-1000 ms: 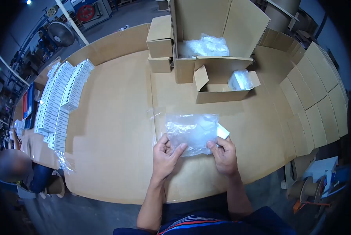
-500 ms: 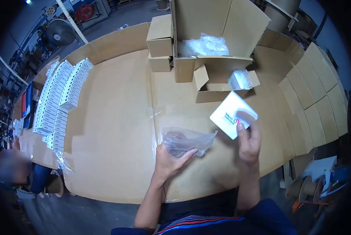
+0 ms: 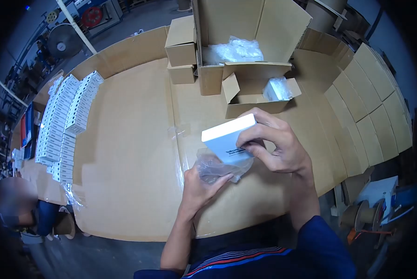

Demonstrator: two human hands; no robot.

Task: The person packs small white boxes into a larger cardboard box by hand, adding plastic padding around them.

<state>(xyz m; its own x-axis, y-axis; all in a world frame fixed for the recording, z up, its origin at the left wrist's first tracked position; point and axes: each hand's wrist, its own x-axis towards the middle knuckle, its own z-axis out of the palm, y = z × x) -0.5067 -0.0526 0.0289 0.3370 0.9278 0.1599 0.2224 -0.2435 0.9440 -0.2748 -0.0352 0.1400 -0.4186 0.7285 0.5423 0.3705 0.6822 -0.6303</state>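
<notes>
My right hand (image 3: 278,144) grips a flat white box (image 3: 229,135) with small dark print on its face. The box stands tilted, its lower end at the mouth of a clear plastic bag (image 3: 211,169). Below it my left hand (image 3: 201,188) is closed round the bag, thumb across the front and the other fingers behind the film. Beyond the hands sits an open cardboard carton (image 3: 255,110) with a plastic-wrapped white box (image 3: 278,89) at its right end.
A larger open carton (image 3: 211,80) at the back holds clear plastic bags (image 3: 236,50). White boxes (image 3: 55,121) are stacked in rows at left. Closed brown cartons (image 3: 371,111) are piled at right. A person (image 3: 17,200) sits beyond the table's left edge.
My right hand has brought the white box left and tipped it, so its lower end meets the bag's mouth. My left hand keeps hold of the bag. The view has shifted slightly.
</notes>
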